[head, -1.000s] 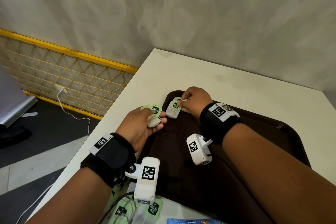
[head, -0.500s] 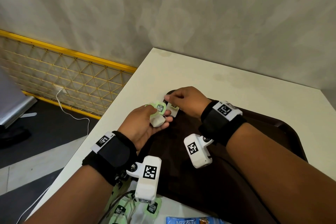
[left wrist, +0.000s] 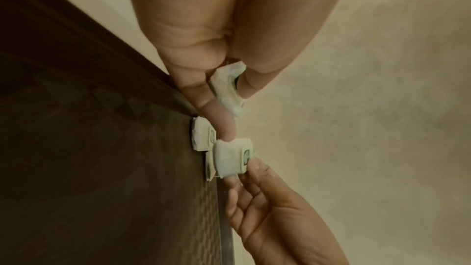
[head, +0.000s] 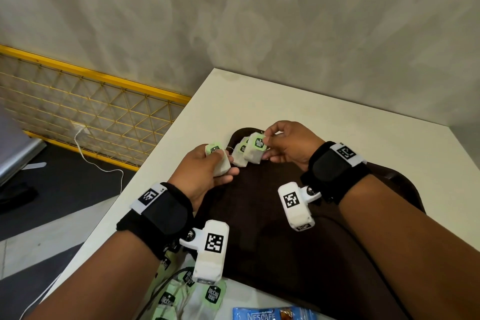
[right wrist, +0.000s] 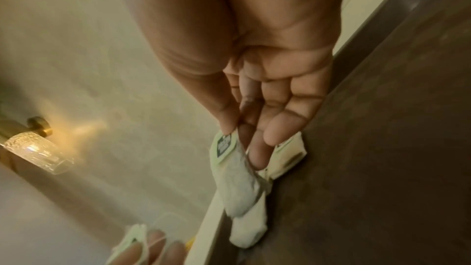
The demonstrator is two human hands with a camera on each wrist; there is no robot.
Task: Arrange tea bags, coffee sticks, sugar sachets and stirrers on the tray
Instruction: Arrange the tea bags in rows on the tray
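Pinching one tea bag (head: pixel 255 147) by its tag, our right hand (head: pixel 288 144) holds it above the tray (head: pixel 272 215) at frame centre; our left hand (head: pixel 205 171) grips another tea bag (head: pixel 218 161).

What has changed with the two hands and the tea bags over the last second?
The right hand left the tea bag on the tray at the tray's far corner, reached over to the left hand, and now pinches a second tea bag by its green tag above that corner. The left hand stayed in place, gripping one remaining tea bag. The spare tea bags at the table's near edge stayed put.
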